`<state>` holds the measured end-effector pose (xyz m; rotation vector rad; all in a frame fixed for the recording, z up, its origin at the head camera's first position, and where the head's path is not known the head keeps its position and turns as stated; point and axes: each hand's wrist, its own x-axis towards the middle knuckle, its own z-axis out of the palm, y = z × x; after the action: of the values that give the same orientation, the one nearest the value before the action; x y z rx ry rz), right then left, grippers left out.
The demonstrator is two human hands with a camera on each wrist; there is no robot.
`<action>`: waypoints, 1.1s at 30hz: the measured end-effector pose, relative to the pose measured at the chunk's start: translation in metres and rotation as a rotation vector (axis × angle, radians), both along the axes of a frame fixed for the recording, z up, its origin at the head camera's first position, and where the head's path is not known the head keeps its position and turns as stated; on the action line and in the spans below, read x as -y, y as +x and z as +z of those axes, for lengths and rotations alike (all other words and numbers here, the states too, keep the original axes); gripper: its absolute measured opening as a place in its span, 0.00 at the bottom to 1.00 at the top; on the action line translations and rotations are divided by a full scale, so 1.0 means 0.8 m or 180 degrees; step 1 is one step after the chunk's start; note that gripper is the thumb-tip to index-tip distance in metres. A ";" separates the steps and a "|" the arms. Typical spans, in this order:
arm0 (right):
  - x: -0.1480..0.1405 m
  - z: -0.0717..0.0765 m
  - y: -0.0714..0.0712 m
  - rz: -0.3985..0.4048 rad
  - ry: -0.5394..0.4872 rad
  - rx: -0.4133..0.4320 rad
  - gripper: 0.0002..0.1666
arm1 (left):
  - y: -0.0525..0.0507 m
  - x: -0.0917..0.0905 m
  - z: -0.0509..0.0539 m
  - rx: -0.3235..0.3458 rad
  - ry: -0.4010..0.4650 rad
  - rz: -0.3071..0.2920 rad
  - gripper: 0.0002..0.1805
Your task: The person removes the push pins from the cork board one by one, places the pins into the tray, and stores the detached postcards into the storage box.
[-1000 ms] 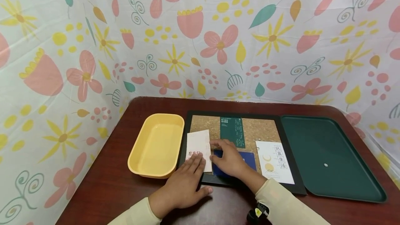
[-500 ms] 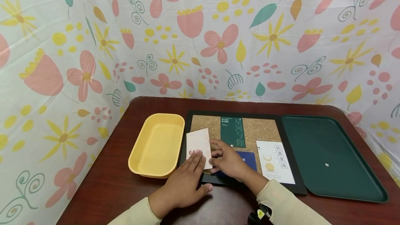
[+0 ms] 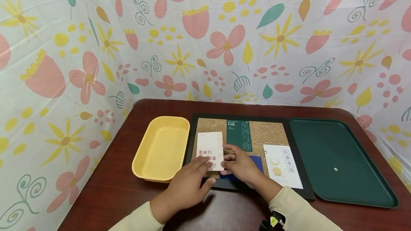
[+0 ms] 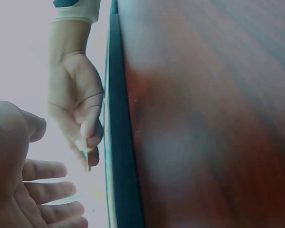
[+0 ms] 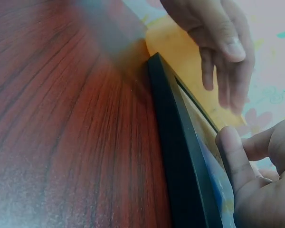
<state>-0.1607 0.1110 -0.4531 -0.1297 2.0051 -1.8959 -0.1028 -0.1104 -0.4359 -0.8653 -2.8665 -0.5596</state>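
"Over the near left part of the board (image 3: 269, 131), black-framed and faced in cork, what was entered?"

"One cream card (image 3: 209, 140), printed with characters, some of them red."

"How was it held?"

"By the right hand (image 3: 242, 165). Its right edge, towards the near corner, was pinched between thumb and curled fingers; the same grip was shown edge-on from the left wrist. Whether the card lay flat on the cork could not be told."

"And the left hand (image 3: 187, 186)?"

"Fingers extended, loosely bent and slightly spread, thumb set apart; nothing gripped. From above, the card's near left part was overlapped by the fingertips. Whether it was touched could not be told."

"Other items on the board?"

"Three. One green card (image 3: 236, 134), placed at the far side near the middle. One blue card (image 3: 258, 162), at the near side, partly hidden by the right hand. One white card (image 3: 282, 165), printed with a crescent, at the near right corner."

"Items alongside?"

"Left, just beside the board: one yellow basin (image 3: 162, 149). Right, just beside it: one green tray (image 3: 340, 149), on which one small white bit (image 3: 335, 169) was seen. All were borne by a dark red table (image 3: 106, 188), backed by a floral cloth (image 3: 199, 52)."
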 end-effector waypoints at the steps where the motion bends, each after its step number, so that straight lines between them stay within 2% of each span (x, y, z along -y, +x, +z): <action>1: -0.001 0.000 0.000 0.0004 -0.0021 0.0010 0.40 | 0.000 0.001 0.002 -0.0024 0.0035 0.0017 0.28; 6: -0.004 0.000 0.000 -0.0003 -0.0084 0.0041 0.41 | -0.005 0.010 0.021 -0.0329 0.0367 0.0151 0.23; 10: -0.006 -0.001 0.002 -0.0006 -0.0068 0.0052 0.42 | -0.011 0.023 0.035 -0.0525 0.0622 0.0351 0.18; 19: -0.011 0.001 0.008 0.0106 -0.0094 -0.0021 0.42 | -0.019 0.055 0.047 -0.0247 0.0709 0.0955 0.20; 26: -0.011 0.000 0.008 0.0065 -0.0086 0.0003 0.42 | -0.031 0.084 0.052 -0.0200 0.0773 0.1247 0.21; 33: -0.012 -0.005 0.008 0.0004 -0.0077 0.0014 0.41 | -0.045 0.125 0.053 -0.0214 0.0725 0.1505 0.23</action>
<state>-0.1546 0.1203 -0.4571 -0.1332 1.9792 -1.9186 -0.1389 -0.2101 -0.3931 -0.1575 -2.7299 -0.7529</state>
